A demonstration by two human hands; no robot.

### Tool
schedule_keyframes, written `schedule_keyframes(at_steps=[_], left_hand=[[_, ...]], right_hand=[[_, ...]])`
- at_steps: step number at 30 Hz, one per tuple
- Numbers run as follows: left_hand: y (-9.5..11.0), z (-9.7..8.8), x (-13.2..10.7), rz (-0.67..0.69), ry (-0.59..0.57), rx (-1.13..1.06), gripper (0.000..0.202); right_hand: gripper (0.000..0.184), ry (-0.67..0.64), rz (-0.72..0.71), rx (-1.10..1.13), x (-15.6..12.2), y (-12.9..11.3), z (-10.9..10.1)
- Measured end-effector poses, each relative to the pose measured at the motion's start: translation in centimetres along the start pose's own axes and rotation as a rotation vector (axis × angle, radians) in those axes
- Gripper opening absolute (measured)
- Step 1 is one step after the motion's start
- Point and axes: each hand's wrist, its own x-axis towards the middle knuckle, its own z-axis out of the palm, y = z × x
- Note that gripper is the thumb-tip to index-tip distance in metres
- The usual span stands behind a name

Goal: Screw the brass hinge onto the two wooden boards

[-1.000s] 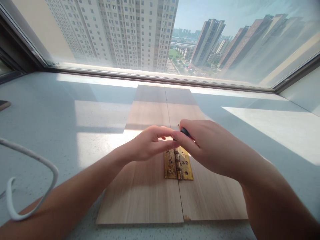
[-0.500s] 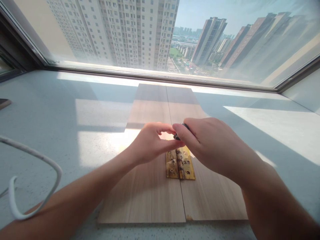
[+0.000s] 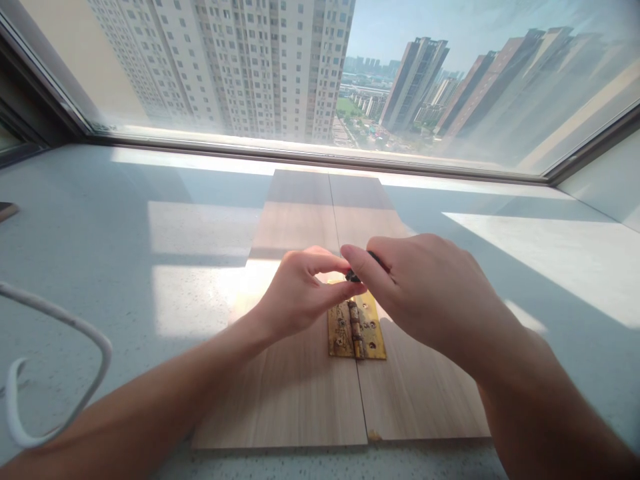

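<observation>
My right hand (image 3: 430, 297) is wrapped round a black screwdriver (image 3: 353, 276), mostly hidden in the fist, with its thumb along the top. My left hand (image 3: 295, 293) pinches the screwdriver's front end between thumb and fingers. Just below both hands lies a worn brass hinge (image 3: 373, 333), opened flat across the seam of two wooden boards. Screw heads show in its left leaf, while holes show in the right one. The left board (image 3: 280, 407) and the right board (image 3: 425, 407) lie side by side. My hands cover the hinge's far end.
Under the boards is a pale speckled sill (image 3: 200, 300) with patches of sunlight. A white cable (image 3: 103, 347) curls at the left, by my left forearm. The corner of a dark object (image 3: 7, 211) shows at the left edge. A window frame (image 3: 320, 159) runs along the back.
The whole view has shifted slightly left. Both hands keep their hold on the screwdriver over the hinge, and the left fingers have moved only a little.
</observation>
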Motion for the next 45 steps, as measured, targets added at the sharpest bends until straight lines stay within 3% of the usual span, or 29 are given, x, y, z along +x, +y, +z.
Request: schedule_keyframes(at_steps=[3, 7, 9, 12, 16, 20, 22, 26, 28, 30, 32, 36, 39, 42, 45], left_hand=[[0.4, -0.4, 0.1, -0.014, -0.029, 0.021, 0.017], [0.4, -1.6, 1.0, 0.064, -0.380, -0.077, 0.019], [0.2, -1.9, 1.2, 0.087, -0.434, -0.101, 0.021], [-0.3, -1.3, 0.9, 0.065, -0.282, -0.092, 0.017], [-0.6, 0.1, 0.0, 0.005, -0.033, -0.097, 0.019], [-0.2, 0.5, -0.3, -0.046, 0.071, -0.036, 0.021], [0.1, 0.0, 0.0, -0.037, 0.027, -0.039, 0.018], [0.4, -1.7, 0.9, 0.047, -0.259, -0.005, 0.020], [0.3, -2.3, 1.2, 0.062, -0.343, 0.005, 0.023], [0.1, -2.3, 1.3, 0.049, -0.316, -0.007, 0.020], [0.0, -1.9, 1.1, 0.032, -0.214, -0.012, 0.016], [-0.1, -0.2, 0.5, 0.041, 0.005, 0.074, 0.011], [-0.2, 0.4, 0.4, 0.026, 0.109, 0.123, 0.019], [0.0, -0.4, 0.6, 0.018, 0.028, 0.115, 0.019], [0.3, -2.0, 0.9, 0.024, -0.225, 0.096, 0.019]], right_hand=[[0.036, -0.035, -0.114, 0.011, 0.0, 0.2, 0.0], [0.041, -0.061, -0.127, 0.092, -0.2, 0.6, -0.1], [0.041, -0.079, -0.155, 0.111, -0.3, 0.8, -0.2], [0.040, -0.087, -0.128, 0.093, -0.3, 0.9, -0.4], [0.050, 0.017, 0.029, 0.005, -0.2, 0.6, -0.3], [0.047, 0.042, 0.044, -0.007, -0.2, 0.0, -0.1], [0.041, 0.029, 0.000, 0.025, -0.2, 0.0, -0.1], [0.038, -0.013, -0.107, 0.115, 0.0, 0.6, -0.2], [0.037, -0.036, -0.159, 0.157, 0.1, 0.9, -0.3], [0.037, -0.060, -0.196, 0.193, 0.1, 1.2, -0.4], [0.035, -0.064, -0.188, 0.199, 0.0, 1.1, -0.5], [0.039, 0.021, -0.054, 0.115, -0.2, 0.3, -0.3], [0.045, 0.033, -0.017, 0.089, -0.2, -0.3, 0.0], [0.039, -0.003, -0.062, 0.107, -0.1, -0.1, 0.0], [0.037, -0.042, -0.118, 0.151, -0.1, 0.6, -0.2]])
